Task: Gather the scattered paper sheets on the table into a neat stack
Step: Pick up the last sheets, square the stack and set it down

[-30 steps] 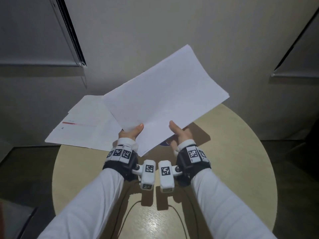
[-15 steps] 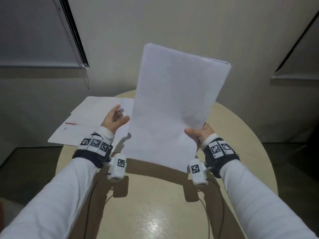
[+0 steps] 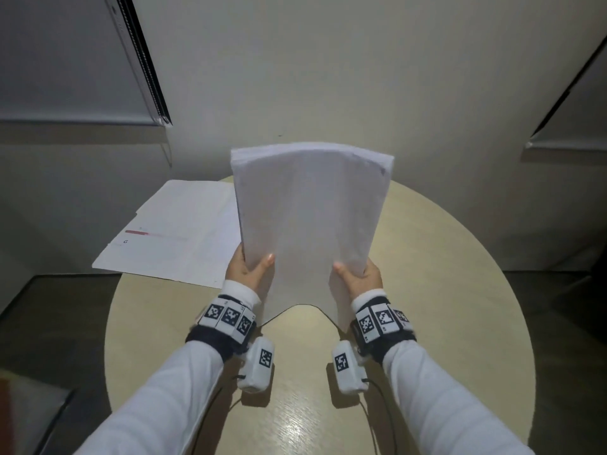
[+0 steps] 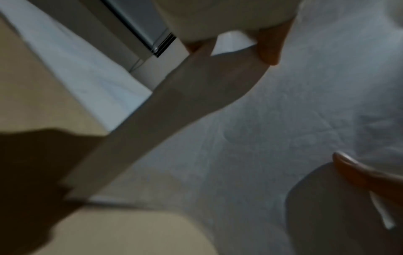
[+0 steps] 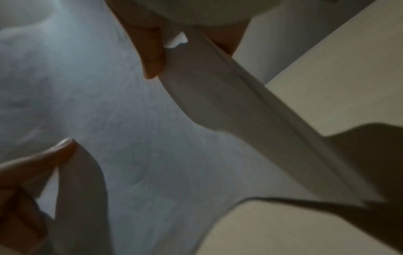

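A bundle of white paper sheets (image 3: 308, 224) stands upright over the round beige table (image 3: 443, 290), bowed, its lower corners near the tabletop. My left hand (image 3: 244, 269) grips its left edge, thumb on the near face. My right hand (image 3: 359, 275) grips the right edge the same way. More white sheets (image 3: 177, 234), one with a red stripe, lie flat at the table's back left, partly over the rim. In the left wrist view the thumb (image 4: 357, 170) presses the paper (image 4: 261, 155). In the right wrist view the thumb (image 5: 43, 160) presses the paper (image 5: 109, 103), and the sheets' edges fan slightly.
A pale wall (image 3: 328, 77) rises behind the table. Window blinds (image 3: 65, 60) hang at the upper left, and another blind (image 3: 574, 136) at the right. Cables (image 3: 377, 405) run from the wrist cameras across the near tabletop. Dark floor surrounds the table.
The bundle was turned from slanted to upright. My left hand, which had let go half a second ago, has taken the left edge again, and both hands now hold it squarely over the table.
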Available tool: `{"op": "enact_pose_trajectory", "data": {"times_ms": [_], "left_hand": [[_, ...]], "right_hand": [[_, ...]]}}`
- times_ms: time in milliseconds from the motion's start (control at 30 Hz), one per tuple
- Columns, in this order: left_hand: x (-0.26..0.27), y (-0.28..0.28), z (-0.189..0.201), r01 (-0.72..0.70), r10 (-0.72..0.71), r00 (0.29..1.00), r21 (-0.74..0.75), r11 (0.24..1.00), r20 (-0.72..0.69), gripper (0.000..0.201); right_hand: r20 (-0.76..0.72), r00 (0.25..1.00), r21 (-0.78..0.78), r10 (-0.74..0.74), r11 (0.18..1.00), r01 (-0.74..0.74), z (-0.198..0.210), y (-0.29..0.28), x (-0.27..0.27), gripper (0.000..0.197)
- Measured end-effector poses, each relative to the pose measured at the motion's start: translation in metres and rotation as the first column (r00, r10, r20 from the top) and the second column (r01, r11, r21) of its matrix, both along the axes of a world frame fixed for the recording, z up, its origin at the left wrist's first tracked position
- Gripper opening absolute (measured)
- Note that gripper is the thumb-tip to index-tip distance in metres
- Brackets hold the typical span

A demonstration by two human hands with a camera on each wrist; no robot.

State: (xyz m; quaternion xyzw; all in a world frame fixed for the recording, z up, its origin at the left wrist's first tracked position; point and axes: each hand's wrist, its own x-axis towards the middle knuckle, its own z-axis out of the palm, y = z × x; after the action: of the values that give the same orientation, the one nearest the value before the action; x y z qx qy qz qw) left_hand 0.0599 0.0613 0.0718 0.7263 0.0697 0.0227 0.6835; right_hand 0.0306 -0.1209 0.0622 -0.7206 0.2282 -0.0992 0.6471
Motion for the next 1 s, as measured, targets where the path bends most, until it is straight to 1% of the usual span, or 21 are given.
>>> {"op": "enact_pose_trajectory", "data": {"times_ms": [100, 200, 267, 333, 400, 433, 500, 600, 633, 667, 700, 733, 767, 800, 833, 867, 900, 933, 967, 1000], "left_hand": [[-0.006, -0.002, -0.012, -0.045, 0.046, 0.996, 0.02, 0.999, -0.078, 0.047], [0.0, 0.002, -0.014, -0.025, 0.028, 0.994, 0.023, 0.999, -0.103, 0.046], [0.003, 0.004, -0.012, 0.019, -0.011, 0.991, 0.058, 0.998, -0.13, 0.046], [0.007, 0.006, -0.018, 0.036, -0.025, 0.986, 0.065, 0.997, -0.166, 0.043], [0.012, 0.008, -0.021, 0.021, -0.019, 0.978, 0.007, 1.0, -0.207, 0.033], [0.015, 0.008, -0.022, 0.03, -0.029, 0.976, 0.0, 1.0, -0.214, 0.029], [0.021, 0.009, -0.017, 0.116, -0.089, 0.972, 0.115, 0.986, -0.217, 0.026], [0.038, 0.017, -0.015, 0.156, -0.11, 0.966, 0.19, 0.969, -0.233, 0.033], [0.044, 0.023, -0.022, 0.213, -0.133, 0.953, 0.289, 0.933, -0.273, 0.039], [0.049, 0.031, -0.027, 0.293, -0.138, 0.924, 0.431, 0.853, -0.356, 0.048], [0.055, 0.043, -0.039, 0.37, -0.121, 0.897, 0.572, 0.732, -0.424, 0.058], [0.059, 0.053, -0.053, 0.45, -0.111, 0.88, 0.734, 0.509, -0.462, 0.059], [0.061, 0.061, -0.065, 0.527, -0.117, 0.848, 0.801, 0.284, -0.517, 0.056], [0.061, 0.066, -0.072, 0.596, -0.114, 0.803, 0.788, 0.155, -0.585, 0.055], [0.059, 0.069, -0.076, 0.649, -0.128, 0.759, 0.759, 0.058, -0.639, 0.058], [0.054, 0.065, -0.077, 0.69, -0.127, 0.72, 0.723, 0.031, -0.682, 0.061], [0.051, 0.06, -0.078, 0.708, -0.141, 0.702, 0.706, 0.031, -0.698, 0.065], [0.047, 0.053, -0.08, 0.709, -0.163, 0.699, 0.705, 0.032, -0.696, 0.07], [0.043, 0.043, -0.08, 0.701, -0.196, 0.701, 0.713, 0.014, -0.686, 0.073], [0.036, 0.032, -0.079, 0.694, -0.227, 0.697, 0.72, -0.026, -0.68, 0.075]], "right_hand": [[-0.043, 0.998, 0.096, -0.055, 0.994, 0.059, -0.013, 0.005, -0.005, 0.034], [-0.053, 0.997, 0.112, -0.051, 0.992, 0.056, -0.016, 0.004, -0.003, 0.032], [-0.085, 0.996, 0.086, -0.028, 0.996, 0.036, -0.022, 0.001, -0.002, 0.032], [-0.137, 0.99, 0.028, -0.02, 0.999, 0.024, -0.028, -0.002, -0.003, 0.035], [-0.181, 0.983, -0.017, 0.021, 1.0, -0.025, -0.028, -0.005, 0.0, 0.035], [-0.2, 0.978, -0.02, 0.05, 0.998, -0.056, -0.026, -0.008, 0.003, 0.032], [-0.225, 0.97, -0.005, 0.091, 0.996, -0.094, -0.02, -0.013, 0.007, 0.028], [-0.295, 0.948, -0.025, 0.118, 0.991, -0.131, -0.013, -0.032, 0.008, 0.038], [-0.313, 0.944, -0.013, 0.106, 0.993, -0.116, -0.012, -0.041, 0.007, 0.041], [-0.319, 0.944, 0.0, 0.086, 0.996, -0.091, -0.011, -0.052, 0.005, 0.043], [-0.33, 0.942, 0.003, 0.064, 0.998, -0.067, -0.013, -0.062, 0.004, 0.044], [-0.347, 0.937, -0.01, 0.034, 0.999, -0.04, -0.015, -0.072, 0.002, 0.045], [-0.364, 0.931, -0.028, 0.006, 0.999, -0.017, -0.017, -0.08, 0.0, 0.045], [-0.369, 0.929, -0.028, -0.016, 1.0, 0.006, -0.02, -0.088, -0.001, 0.045], [-0.365, 0.93, -0.006, -0.046, 0.999, 0.047, -0.021, -0.093, -0.001, 0.045], [-0.361, 0.93, 0.01, -0.074, 0.996, 0.084, -0.021, -0.098, -0.002, 0.045], [-0.36, 0.928, 0.019, -0.097, 0.994, 0.111, -0.02, -0.102, -0.001, 0.046], [-0.362, 0.925, 0.02, -0.115, 0.991, 0.131, -0.019, -0.106, 0.0, 0.047], [-0.357, 0.924, 0.021, -0.136, 0.988, 0.154, -0.019, -0.111, 0.003, 0.048], [-0.355, 0.923, 0.023, -0.149, 0.986, 0.168, -0.019, -0.116, 0.006, 0.051]]}}
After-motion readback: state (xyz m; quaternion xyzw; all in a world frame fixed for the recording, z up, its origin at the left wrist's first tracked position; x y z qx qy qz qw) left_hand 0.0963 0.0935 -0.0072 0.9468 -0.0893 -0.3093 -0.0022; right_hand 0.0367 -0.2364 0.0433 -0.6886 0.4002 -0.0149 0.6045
